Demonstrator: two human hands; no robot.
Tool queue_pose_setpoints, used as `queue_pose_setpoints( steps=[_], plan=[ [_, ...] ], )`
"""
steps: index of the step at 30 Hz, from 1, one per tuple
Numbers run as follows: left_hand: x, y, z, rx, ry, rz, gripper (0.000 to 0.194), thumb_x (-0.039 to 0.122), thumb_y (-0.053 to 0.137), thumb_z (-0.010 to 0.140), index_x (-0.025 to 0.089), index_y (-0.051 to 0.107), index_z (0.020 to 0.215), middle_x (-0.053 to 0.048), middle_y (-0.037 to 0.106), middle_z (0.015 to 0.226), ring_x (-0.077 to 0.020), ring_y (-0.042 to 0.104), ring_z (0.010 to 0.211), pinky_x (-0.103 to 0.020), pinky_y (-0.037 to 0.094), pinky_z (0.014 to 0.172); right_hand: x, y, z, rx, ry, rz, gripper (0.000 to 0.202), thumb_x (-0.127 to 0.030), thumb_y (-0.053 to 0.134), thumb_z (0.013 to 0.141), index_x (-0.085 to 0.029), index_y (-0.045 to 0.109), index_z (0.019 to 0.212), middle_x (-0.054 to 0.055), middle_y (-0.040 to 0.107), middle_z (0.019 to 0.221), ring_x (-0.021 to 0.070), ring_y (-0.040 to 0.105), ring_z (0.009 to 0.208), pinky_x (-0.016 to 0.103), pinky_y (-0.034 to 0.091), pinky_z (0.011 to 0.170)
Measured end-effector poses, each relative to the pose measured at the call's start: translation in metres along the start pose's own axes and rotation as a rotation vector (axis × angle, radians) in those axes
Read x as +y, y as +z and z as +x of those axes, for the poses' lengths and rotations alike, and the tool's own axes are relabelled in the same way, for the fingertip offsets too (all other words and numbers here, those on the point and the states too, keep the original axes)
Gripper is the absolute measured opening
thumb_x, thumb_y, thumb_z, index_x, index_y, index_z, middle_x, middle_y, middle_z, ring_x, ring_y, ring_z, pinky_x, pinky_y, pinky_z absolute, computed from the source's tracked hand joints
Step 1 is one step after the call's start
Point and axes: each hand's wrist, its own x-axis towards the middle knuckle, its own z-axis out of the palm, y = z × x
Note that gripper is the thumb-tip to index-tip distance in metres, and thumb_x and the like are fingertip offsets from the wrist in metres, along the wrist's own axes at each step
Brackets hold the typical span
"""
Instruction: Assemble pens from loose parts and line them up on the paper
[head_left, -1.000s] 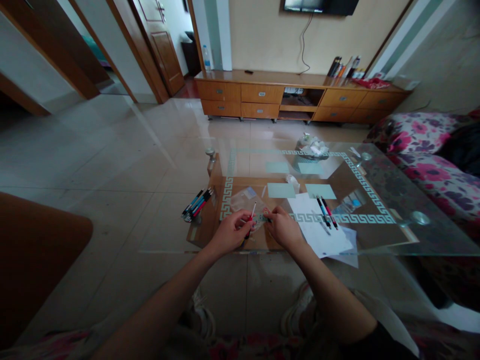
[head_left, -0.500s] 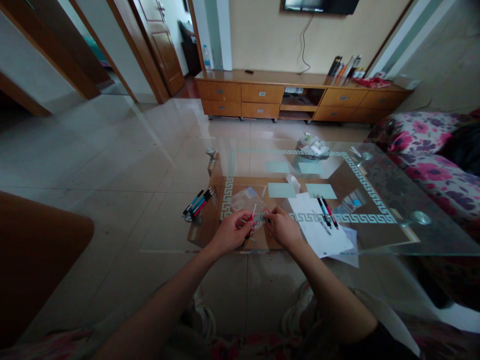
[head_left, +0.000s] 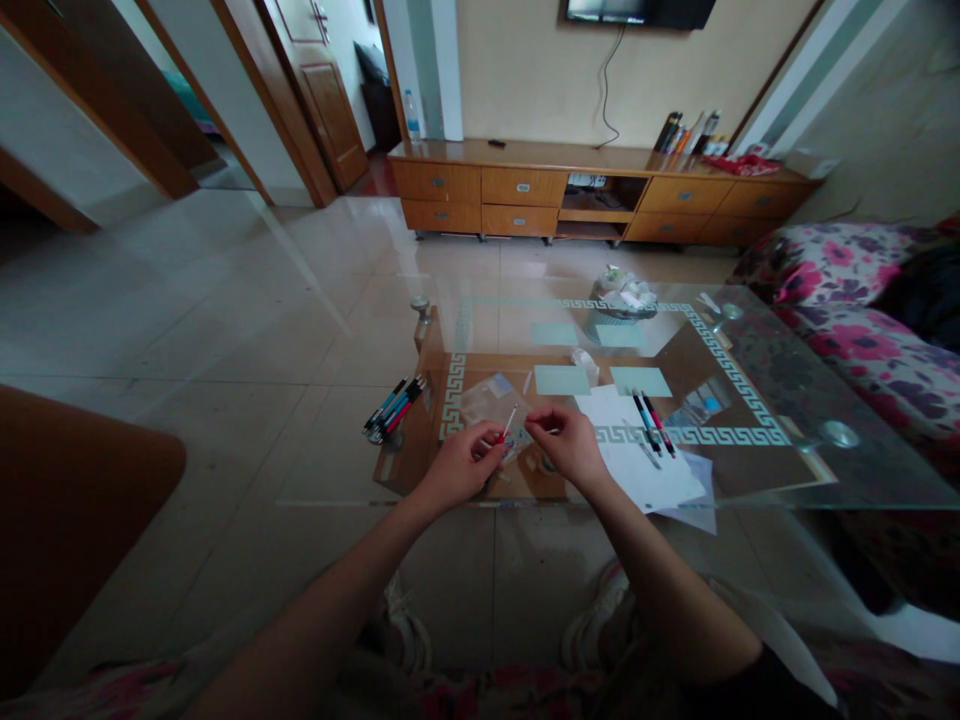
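My left hand (head_left: 466, 462) is closed around a red pen part (head_left: 504, 436) with a thin white refill-like shaft pointing up out of it. Just right of the shaft's tip, my right hand (head_left: 571, 448) pinches thumb and forefinger together. Whatever is between those fingertips is too small to make out. Under both hands, on the glass table (head_left: 720, 480), lies a clear plastic bag (head_left: 484, 398) with tiny parts near it.
A bundle of pens (head_left: 394, 408) lies at the table's left edge. White paper sheets (head_left: 637, 475) carry several pens, among them a red pen (head_left: 658, 425). Farther back sit a crumpled plastic piece (head_left: 585, 365) and a basket (head_left: 622, 295) filled with white stuff.
My right hand has lifted from low beside the pen part up to the level of the shaft's tip, fingers pinched. The left hand stays nearly in place.
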Motion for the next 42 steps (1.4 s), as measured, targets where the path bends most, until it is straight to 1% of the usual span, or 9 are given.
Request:
queue_pose_setpoints(
  steps=[2, 4, 7, 13, 21, 25, 29, 35, 42],
  plan=[
    [0.002, -0.001, -0.001, 0.002, 0.013, 0.083, 0.030, 0.038, 0.061, 0.090, 0.018, 0.068, 0.111, -0.006, 0.073, 0.090, -0.0169, 0.069, 0.073, -0.027, 0.055, 0.067, 0.000, 0.000, 0.003, 0.051, 0.019, 0.240, 0.022, -0.036, 0.073, 0.079, -0.017, 0.071, 0.090, 0.006, 0.073, 0.086, 0.0177, 0.067, 0.074, 0.029, 0.053, 0.071],
    [0.004, -0.002, -0.001, 0.001, 0.034, 0.166, 0.028, 0.037, 0.061, 0.090, 0.019, 0.069, 0.110, -0.006, 0.073, 0.088, -0.0172, 0.069, 0.074, -0.026, 0.054, 0.067, -0.003, 0.000, 0.004, 0.070, 0.051, 0.410, 0.028, -0.038, 0.077, 0.075, -0.017, 0.071, 0.092, 0.006, 0.073, 0.086, 0.0173, 0.067, 0.075, 0.030, 0.054, 0.071],
    [0.006, -0.003, -0.002, -0.007, 0.052, 0.231, 0.028, 0.036, 0.060, 0.090, 0.020, 0.071, 0.109, -0.005, 0.073, 0.085, -0.0171, 0.068, 0.073, -0.025, 0.052, 0.065, -0.009, -0.001, 0.003, 0.072, 0.083, 0.515, 0.029, -0.038, 0.079, 0.074, -0.017, 0.072, 0.092, 0.005, 0.073, 0.086, 0.0160, 0.066, 0.074, 0.029, 0.053, 0.071],
    [0.004, -0.003, -0.002, -0.026, 0.042, 0.241, 0.030, 0.035, 0.059, 0.090, 0.019, 0.071, 0.112, -0.005, 0.073, 0.088, -0.0172, 0.067, 0.074, -0.025, 0.052, 0.066, -0.015, -0.003, 0.002, 0.095, 0.076, 0.502, 0.029, -0.040, 0.079, 0.074, -0.018, 0.072, 0.091, 0.005, 0.074, 0.088, 0.0168, 0.067, 0.077, 0.031, 0.054, 0.075],
    [0.005, -0.001, -0.002, -0.026, 0.053, 0.231, 0.028, 0.035, 0.060, 0.089, 0.020, 0.072, 0.110, -0.005, 0.074, 0.089, -0.0175, 0.068, 0.076, -0.025, 0.052, 0.067, -0.009, -0.003, 0.001, 0.069, 0.034, 0.450, 0.028, -0.041, 0.077, 0.076, -0.018, 0.073, 0.092, 0.006, 0.074, 0.090, 0.0176, 0.068, 0.080, 0.032, 0.055, 0.077],
    [0.004, -0.002, -0.002, -0.025, 0.052, 0.237, 0.028, 0.036, 0.060, 0.089, 0.020, 0.072, 0.109, -0.005, 0.075, 0.089, -0.0179, 0.068, 0.076, -0.025, 0.052, 0.066, -0.008, -0.002, 0.001, 0.035, 0.030, 0.441, 0.031, -0.041, 0.078, 0.075, -0.018, 0.072, 0.096, 0.006, 0.075, 0.093, 0.0184, 0.069, 0.082, 0.033, 0.055, 0.079],
    [0.004, -0.002, -0.002, -0.033, 0.069, 0.248, 0.028, 0.035, 0.060, 0.089, 0.020, 0.072, 0.110, -0.005, 0.075, 0.093, -0.0180, 0.068, 0.079, -0.026, 0.052, 0.068, -0.008, -0.002, 0.001, 0.003, 0.044, 0.469, 0.038, -0.040, 0.079, 0.075, -0.018, 0.068, 0.104, 0.006, 0.074, 0.090, 0.0180, 0.069, 0.081, 0.030, 0.055, 0.075],
    [0.006, -0.003, -0.003, -0.023, 0.077, 0.223, 0.031, 0.035, 0.059, 0.091, 0.020, 0.072, 0.113, -0.006, 0.075, 0.093, -0.0180, 0.068, 0.079, -0.026, 0.052, 0.068, -0.010, 0.000, -0.001, -0.077, 0.046, 0.429, 0.037, -0.038, 0.078, 0.074, -0.017, 0.068, 0.103, 0.005, 0.074, 0.087, 0.0179, 0.069, 0.078, 0.029, 0.055, 0.071],
    [0.005, -0.002, -0.002, 0.000, 0.084, 0.207, 0.029, 0.033, 0.060, 0.089, 0.020, 0.072, 0.112, -0.006, 0.076, 0.095, -0.0179, 0.068, 0.078, -0.026, 0.052, 0.067, -0.013, 0.000, -0.003, -0.137, 0.035, 0.427, 0.035, -0.034, 0.076, 0.075, -0.017, 0.067, 0.105, 0.004, 0.075, 0.086, 0.0172, 0.070, 0.079, 0.031, 0.055, 0.075]
  ],
)
